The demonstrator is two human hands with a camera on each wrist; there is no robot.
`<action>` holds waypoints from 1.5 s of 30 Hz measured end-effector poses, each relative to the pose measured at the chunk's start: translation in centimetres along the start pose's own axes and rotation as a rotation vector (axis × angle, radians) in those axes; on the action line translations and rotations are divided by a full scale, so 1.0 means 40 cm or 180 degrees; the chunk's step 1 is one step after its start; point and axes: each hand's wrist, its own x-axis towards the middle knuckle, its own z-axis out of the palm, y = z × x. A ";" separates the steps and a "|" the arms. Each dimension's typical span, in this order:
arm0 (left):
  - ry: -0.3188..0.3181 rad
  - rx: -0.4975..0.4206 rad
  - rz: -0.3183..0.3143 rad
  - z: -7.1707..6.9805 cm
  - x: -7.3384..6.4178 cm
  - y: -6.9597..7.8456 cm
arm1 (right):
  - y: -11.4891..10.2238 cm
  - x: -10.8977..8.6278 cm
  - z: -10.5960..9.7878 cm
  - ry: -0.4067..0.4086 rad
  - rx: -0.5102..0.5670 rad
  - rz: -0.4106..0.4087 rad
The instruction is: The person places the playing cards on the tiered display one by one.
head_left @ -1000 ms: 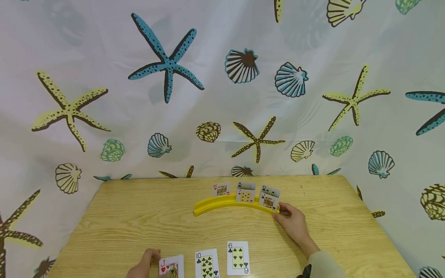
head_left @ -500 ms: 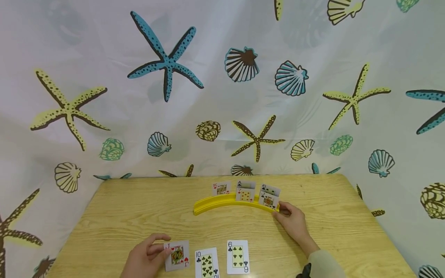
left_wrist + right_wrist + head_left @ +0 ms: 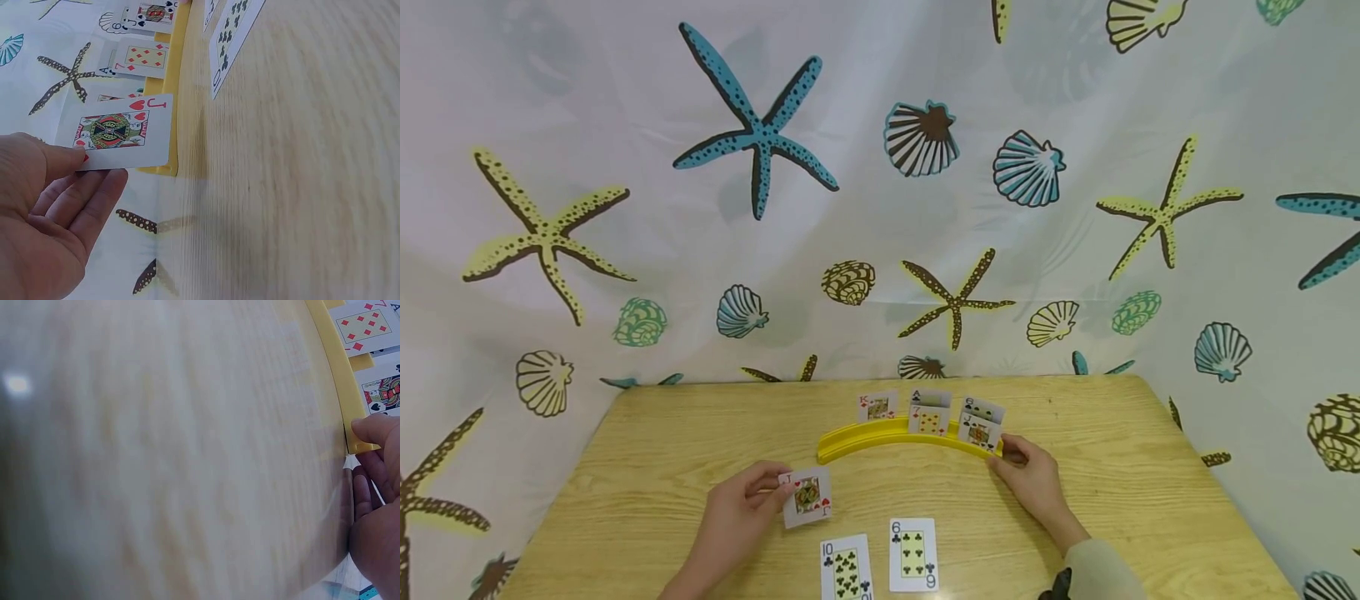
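My left hand (image 3: 741,512) pinches the jack of hearts (image 3: 807,497) by its left edge, thumb on the face and fingers behind. In the left wrist view the jack of hearts (image 3: 119,131) is held up, partly covering a king card in the rack. A curved yellow card rack (image 3: 865,435) stands beyond it. At the rack's right end my right hand (image 3: 1033,483) grips it, thumb in front, as the right wrist view also shows. The rack bears the king of diamonds (image 3: 877,407), the seven of diamonds (image 3: 928,421) before an ace, and the jack of spades (image 3: 980,434) before a six.
Face up on the wooden table (image 3: 662,467) lie the ten of clubs (image 3: 846,568), cut off by the frame's lower edge, and the six of clubs (image 3: 913,555). A patterned cloth (image 3: 850,208) hangs behind the table and at its sides.
My left hand has picked up the jack of hearts from the near left of the table and carried it forward and to the right. My right hand stays at the rack's end.
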 end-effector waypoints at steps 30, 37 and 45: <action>0.0209 -0.0082 0.0889 0.142 0.140 0.058 | -0.004 -0.003 0.002 -0.0007 0.0016 0.0024; 0.0265 -0.0082 0.0942 0.157 0.161 0.063 | -0.003 -0.001 0.000 -0.0009 0.0018 0.0018; 0.0221 -0.0099 0.0830 0.176 0.180 0.071 | -0.001 -0.003 0.001 -0.0021 0.0050 0.0032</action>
